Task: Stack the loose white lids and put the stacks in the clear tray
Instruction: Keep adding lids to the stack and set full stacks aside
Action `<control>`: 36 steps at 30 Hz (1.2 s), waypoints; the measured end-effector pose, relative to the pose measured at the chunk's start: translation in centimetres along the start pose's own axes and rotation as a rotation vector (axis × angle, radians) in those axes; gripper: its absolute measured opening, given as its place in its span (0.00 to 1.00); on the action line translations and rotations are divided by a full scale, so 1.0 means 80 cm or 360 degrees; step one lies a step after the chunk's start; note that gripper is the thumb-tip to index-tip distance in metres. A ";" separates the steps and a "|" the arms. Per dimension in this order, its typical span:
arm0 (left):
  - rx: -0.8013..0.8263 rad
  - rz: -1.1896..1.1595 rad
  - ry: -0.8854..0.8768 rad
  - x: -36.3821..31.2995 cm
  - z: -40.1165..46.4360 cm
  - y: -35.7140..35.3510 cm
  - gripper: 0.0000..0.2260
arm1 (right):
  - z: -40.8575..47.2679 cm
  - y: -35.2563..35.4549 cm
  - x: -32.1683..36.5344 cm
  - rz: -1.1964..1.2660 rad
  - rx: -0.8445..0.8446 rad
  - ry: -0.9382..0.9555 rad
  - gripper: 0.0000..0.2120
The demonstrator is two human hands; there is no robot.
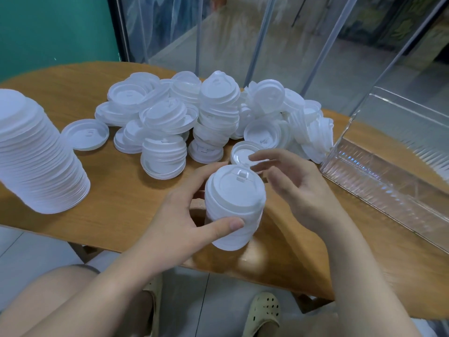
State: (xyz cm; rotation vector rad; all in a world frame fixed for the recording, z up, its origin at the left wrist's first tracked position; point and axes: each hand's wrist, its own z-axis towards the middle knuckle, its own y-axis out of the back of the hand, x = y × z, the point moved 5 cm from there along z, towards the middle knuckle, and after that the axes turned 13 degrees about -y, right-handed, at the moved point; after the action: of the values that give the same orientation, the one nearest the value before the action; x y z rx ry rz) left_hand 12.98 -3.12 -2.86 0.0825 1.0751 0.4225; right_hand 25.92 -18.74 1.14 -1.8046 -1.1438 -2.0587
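Lids (234, 205) form a short stack, gripped by left hand (184, 215) for steadiness; right hand (291, 188), fingers loosely spread, hovers near a loose lid (243, 152).

Single head view, high, facing forward and down over the tabletop (116, 210); hands (179, 215) close beneath, lids (194, 113) beyond, knees and floor below.

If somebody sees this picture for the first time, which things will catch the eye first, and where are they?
First, the big heap of loose white plastic lids across the middle of the round wooden table. Then the short stack of white lids gripped by the left hand at the near edge, the right hand beside it. A tall white lid stack stands far left.
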 end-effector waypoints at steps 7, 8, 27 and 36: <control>0.0009 0.0016 -0.0011 -0.002 0.002 -0.001 0.33 | 0.064 0.004 -0.066 -0.0798 -0.0398 0.0067 0.15; 0.0008 0.0017 -0.0014 -0.003 0.002 -0.001 0.33 | 0.070 0.001 -0.070 -0.0906 -0.0398 0.0063 0.16; 0.0028 0.0051 0.0012 -0.002 0.000 0.004 0.33 | 0.058 0.005 -0.056 -0.0738 -0.0600 0.0120 0.10; 0.0020 0.0045 0.0027 -0.004 0.001 0.002 0.34 | 0.029 0.033 -0.029 -0.0520 -0.0880 0.0313 0.07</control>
State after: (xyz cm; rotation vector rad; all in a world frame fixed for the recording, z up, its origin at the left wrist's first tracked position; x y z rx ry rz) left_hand 12.90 -3.10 -2.55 0.1053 1.0943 0.4426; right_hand 29.83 -19.91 0.15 -1.6350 -0.9225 -2.9003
